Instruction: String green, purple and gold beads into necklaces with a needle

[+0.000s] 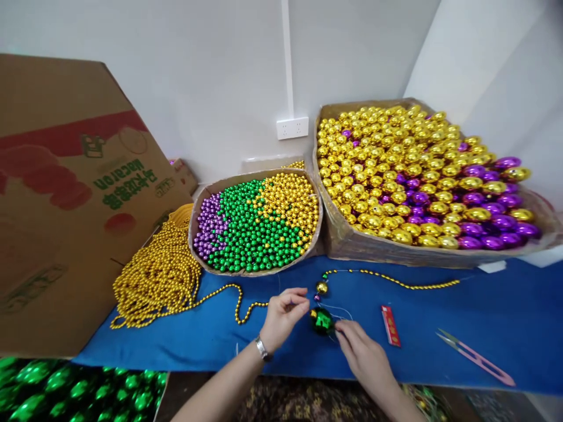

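Note:
A large shiny green bead (322,321) is between my hands over the blue cloth, a small gold bead (312,313) at its upper left. My right hand (364,354) is closed, its fingertips pinched against the green bead's right edge. My left hand (284,316), with a silver band at the wrist, has thumb and forefinger pinched just above left of it; whatever they hold is too fine to make out. A thin pale thread (336,309) loops beside the bead. Just above lie a gold ball (322,288), a small purple bead (317,298) and a strand of gold beads (409,285).
Behind stand a box of small green, gold and purple beads (255,273) and a larger box of gold and purple beads (352,249). Gold bead chains (158,275) pile by a tall carton (57,234). Pink-handled snips (479,360) and a red packet (390,326) lie right.

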A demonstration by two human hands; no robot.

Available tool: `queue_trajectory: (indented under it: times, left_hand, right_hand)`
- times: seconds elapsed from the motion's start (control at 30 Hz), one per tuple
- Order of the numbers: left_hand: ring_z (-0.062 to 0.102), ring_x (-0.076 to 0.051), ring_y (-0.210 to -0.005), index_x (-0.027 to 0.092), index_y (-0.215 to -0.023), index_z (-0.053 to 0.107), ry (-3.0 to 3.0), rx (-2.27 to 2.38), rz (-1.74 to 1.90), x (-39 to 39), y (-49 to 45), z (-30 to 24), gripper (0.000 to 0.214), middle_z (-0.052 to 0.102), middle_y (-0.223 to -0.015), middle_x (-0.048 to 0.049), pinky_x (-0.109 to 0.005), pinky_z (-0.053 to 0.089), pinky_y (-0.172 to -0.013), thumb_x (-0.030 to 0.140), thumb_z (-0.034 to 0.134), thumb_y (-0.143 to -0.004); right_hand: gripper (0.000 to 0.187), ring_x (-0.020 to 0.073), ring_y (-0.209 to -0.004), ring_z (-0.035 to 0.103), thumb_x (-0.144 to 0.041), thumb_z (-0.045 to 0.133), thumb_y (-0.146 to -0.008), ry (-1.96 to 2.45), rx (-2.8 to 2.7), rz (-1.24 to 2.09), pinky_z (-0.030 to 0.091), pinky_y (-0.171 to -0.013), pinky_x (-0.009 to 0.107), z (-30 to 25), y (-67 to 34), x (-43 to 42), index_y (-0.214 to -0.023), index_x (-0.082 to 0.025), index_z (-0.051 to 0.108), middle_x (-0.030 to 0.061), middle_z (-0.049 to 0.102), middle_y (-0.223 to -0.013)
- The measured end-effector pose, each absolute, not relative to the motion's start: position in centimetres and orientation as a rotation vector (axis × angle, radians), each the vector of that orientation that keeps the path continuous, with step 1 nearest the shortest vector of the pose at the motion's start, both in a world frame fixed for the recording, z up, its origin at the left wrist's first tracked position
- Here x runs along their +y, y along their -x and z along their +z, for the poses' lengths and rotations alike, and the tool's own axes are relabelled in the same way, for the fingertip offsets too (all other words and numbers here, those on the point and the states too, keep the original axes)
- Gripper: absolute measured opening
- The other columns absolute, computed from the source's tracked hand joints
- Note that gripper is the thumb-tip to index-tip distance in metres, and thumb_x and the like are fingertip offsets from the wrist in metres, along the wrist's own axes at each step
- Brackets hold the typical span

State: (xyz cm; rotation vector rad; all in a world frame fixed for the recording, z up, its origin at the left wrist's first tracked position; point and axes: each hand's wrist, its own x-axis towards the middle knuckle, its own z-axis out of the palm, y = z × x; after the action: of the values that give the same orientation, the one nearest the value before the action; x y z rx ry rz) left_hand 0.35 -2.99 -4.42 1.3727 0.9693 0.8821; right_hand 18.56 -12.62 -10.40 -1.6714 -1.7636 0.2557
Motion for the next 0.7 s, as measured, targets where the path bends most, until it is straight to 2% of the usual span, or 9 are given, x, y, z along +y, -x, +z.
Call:
queue_trajectory:
  times: [0.13,0.2,0.27,0.33,0.4,0.47,0.57,0.63,0.7]
  left_hand:
    - [0.064,-0.018,-0.087,0.018,-0.080,0.072,-1.706,0.765,0.914,-3.6,-1.1,-0.6,0.009,0.069,-0.095,-0.0081,-0.031,0.050,-0.081,0.024,0.066,-0.077]
    - [0.064,-0.017,-0.086,0.019,-0.082,0.071,-1.749,0.678,0.961,-3.7,-1.6,1.1,0.008,0.069,-0.093,-0.0072,-0.030,0.050,-0.080,0.022,0.065,-0.078]
    - [0.064,-0.017,-0.086,0.019,-0.085,0.070,-1.739,0.642,1.016,-3.8,-2.1,1.8,0.009,0.069,-0.093,-0.0068,-0.030,0.050,-0.080,0.022,0.063,-0.080]
    - [0.063,-0.018,-0.091,0.020,-0.098,0.067,-1.739,0.623,1.028,-3.7,-2.6,1.1,0.018,0.066,-0.101,-0.0082,-0.032,0.050,-0.082,0.024,0.061,-0.081]
    - [0.057,-0.023,-0.106,0.021,-0.120,0.056,-1.843,0.585,0.929,-3.7,-3.1,-0.9,0.042,0.059,-0.118,-0.0114,-0.036,0.047,-0.090,0.028,0.062,-0.079]
    - [0.048,-0.027,-0.119,0.020,-0.130,0.045,-2.048,0.513,0.741,-4.0,-3.8,-3.6,0.061,0.053,-0.127,-0.0132,-0.041,0.038,-0.100,0.032,0.066,-0.075]
    - [0.047,-0.029,-0.117,0.024,-0.116,0.056,-2.381,0.416,0.466,-4.3,-5.1,-7.0,0.045,0.057,-0.122,-0.0106,-0.047,0.030,-0.104,0.036,0.064,-0.074]
    - [0.052,-0.027,-0.109,0.024,-0.108,0.058,-2.555,0.405,0.343,-4.2,-5.5,-8.1,0.032,0.059,-0.117,-0.0091,-0.046,0.034,-0.099,0.033,0.059,-0.078]
    - [0.053,-0.025,-0.105,0.022,-0.109,0.056,-2.693,0.441,0.272,-3.4,-5.5,-8.2,0.029,0.060,-0.113,-0.0092,-0.041,0.038,-0.094,0.025,0.054,-0.080]
  right_hand:
    - [0.026,0.0184,-0.097,0.064,-0.030,0.041,-0.092,1.583,-1.750,0.279,0.053,-0.081,0.029,-7.4,-19.1,-11.8,-0.111,-0.023,0.057,0.0077,0.066,-0.105]
    - [0.028,0.0182,-0.099,0.063,-0.029,0.040,-0.092,1.471,-1.765,0.366,0.052,-0.083,0.029,-6.1,-18.7,-11.3,-0.113,-0.021,0.058,0.0088,0.065,-0.107]
    - [0.027,0.0170,-0.088,0.066,-0.028,0.038,-0.093,1.393,-1.759,0.458,0.054,-0.076,0.026,-5.3,-18.3,-11.0,-0.107,-0.021,0.061,0.0083,0.068,-0.098]
    - [0.028,0.0156,-0.072,0.066,-0.030,0.038,-0.094,1.389,-1.701,0.539,0.054,-0.064,0.023,-4.8,-18.3,-10.9,-0.101,-0.021,0.063,0.0065,0.068,-0.085]
    - [0.029,0.0137,-0.059,0.063,-0.033,0.037,-0.094,1.430,-1.598,0.624,0.052,-0.055,0.021,-4.3,-18.5,-11.2,-0.100,-0.020,0.062,0.0036,0.066,-0.073]
    - [0.030,0.0119,-0.052,0.059,-0.035,0.035,-0.095,1.453,-1.522,0.702,0.050,-0.050,0.020,-3.5,-18.8,-11.6,-0.100,-0.019,0.060,0.0007,0.063,-0.065]
    - [0.031,0.0114,-0.049,0.056,-0.038,0.036,-0.094,1.443,-1.503,0.726,0.047,-0.049,0.020,-1.6,-19.7,-12.4,-0.097,-0.019,0.060,-0.0014,0.057,-0.058]
    - [0.031,0.0114,-0.046,0.052,-0.041,0.038,-0.093,1.463,-1.427,0.661,0.044,-0.046,0.021,0.0,-20.8,-13.1,-0.092,-0.020,0.061,-0.0024,0.053,-0.053]
    - [0.030,0.0114,-0.043,0.048,-0.044,0.039,-0.092,1.524,-1.251,0.499,0.040,-0.043,0.023,1.8,-22.5,-13.8,-0.091,-0.022,0.060,-0.0036,0.048,-0.050]
